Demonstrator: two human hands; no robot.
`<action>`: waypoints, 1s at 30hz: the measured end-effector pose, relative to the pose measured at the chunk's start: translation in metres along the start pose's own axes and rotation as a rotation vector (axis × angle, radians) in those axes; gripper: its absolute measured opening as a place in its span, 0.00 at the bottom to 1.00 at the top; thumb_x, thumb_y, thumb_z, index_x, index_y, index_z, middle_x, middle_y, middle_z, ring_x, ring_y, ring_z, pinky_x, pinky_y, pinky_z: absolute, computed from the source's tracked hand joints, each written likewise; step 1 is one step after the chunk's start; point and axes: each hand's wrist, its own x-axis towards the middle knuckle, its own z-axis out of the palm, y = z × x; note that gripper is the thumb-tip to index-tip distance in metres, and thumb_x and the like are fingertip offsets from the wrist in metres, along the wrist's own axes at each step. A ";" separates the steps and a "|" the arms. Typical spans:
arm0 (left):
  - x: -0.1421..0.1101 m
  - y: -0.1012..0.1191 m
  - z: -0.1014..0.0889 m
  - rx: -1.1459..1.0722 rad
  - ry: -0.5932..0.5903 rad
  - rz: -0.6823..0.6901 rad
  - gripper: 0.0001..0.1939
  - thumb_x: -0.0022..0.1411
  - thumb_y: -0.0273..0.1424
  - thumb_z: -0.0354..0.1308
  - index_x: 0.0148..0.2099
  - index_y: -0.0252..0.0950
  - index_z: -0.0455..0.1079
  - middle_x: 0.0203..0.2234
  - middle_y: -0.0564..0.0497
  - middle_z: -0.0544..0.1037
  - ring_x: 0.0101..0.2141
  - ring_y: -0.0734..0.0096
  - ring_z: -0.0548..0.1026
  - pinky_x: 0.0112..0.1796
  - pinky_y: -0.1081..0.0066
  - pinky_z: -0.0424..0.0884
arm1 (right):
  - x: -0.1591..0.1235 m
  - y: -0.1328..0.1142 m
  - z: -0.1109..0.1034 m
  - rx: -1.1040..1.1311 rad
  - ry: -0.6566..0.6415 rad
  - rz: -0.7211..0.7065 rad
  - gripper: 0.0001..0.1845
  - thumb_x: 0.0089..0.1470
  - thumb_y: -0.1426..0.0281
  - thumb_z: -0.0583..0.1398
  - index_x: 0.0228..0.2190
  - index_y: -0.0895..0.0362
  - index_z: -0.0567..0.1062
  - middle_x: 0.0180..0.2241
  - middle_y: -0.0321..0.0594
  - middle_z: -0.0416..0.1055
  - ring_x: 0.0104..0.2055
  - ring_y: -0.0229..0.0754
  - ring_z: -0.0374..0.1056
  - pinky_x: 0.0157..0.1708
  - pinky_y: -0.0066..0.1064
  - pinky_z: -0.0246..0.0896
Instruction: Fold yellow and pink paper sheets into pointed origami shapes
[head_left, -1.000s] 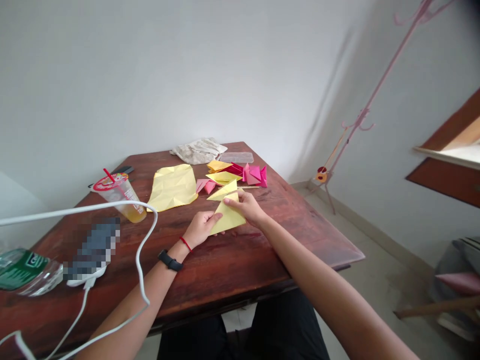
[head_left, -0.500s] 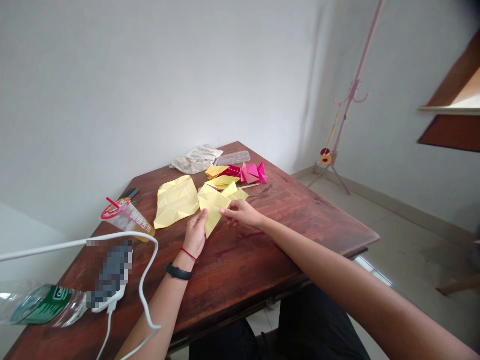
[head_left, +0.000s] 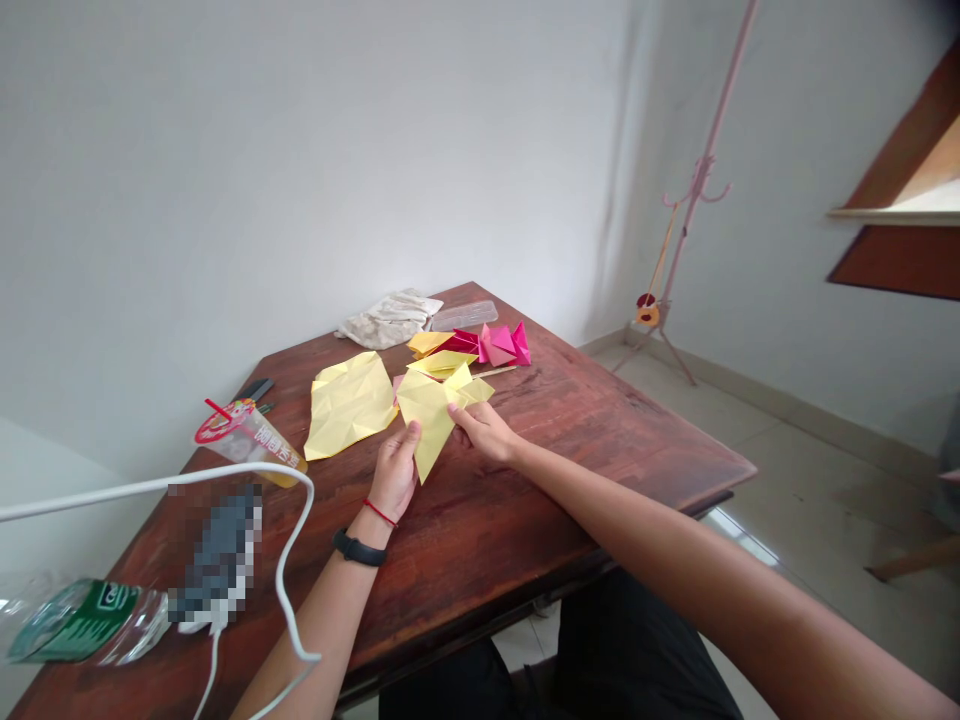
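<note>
Between my hands is a folded sheet of pale yellow paper (head_left: 427,412), with a point hanging down and small flaps at its upper right. My left hand (head_left: 396,465) pinches its lower left edge, thumb on top. On the right side, my right hand (head_left: 481,430) grips it with the thumb pressed on its face; the other fingers are partly hidden beneath. A creased, unfolded yellow sheet (head_left: 350,405) lies to the left. Just behind the held paper are a yellow folded piece (head_left: 442,363), an orange-yellow one (head_left: 427,344) and pink folded pieces (head_left: 504,345).
At the table's (head_left: 622,440) back lie a crumpled whitish cloth (head_left: 390,318) and a clear plastic box (head_left: 465,315). On the left are a drink cup (head_left: 251,440), a white cable (head_left: 289,590), a blurred-out device (head_left: 217,560) and a water bottle (head_left: 90,620). A pink coat stand (head_left: 686,230) rises beyond.
My right hand has shifted its grip slightly upward, its thumb now on the paper's face near the flaps. My left hand keeps hold of the left edge. The view has moved slightly.
</note>
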 end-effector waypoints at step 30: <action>-0.001 0.001 -0.020 0.618 -0.020 0.128 0.21 0.64 0.49 0.60 0.42 0.36 0.79 0.18 0.53 0.75 0.23 0.66 0.75 0.27 0.73 0.67 | 0.008 -0.013 -0.026 -0.205 0.189 -0.312 0.22 0.54 0.56 0.67 0.47 0.53 0.74 0.45 0.44 0.71 0.40 0.44 0.70 0.33 0.33 0.67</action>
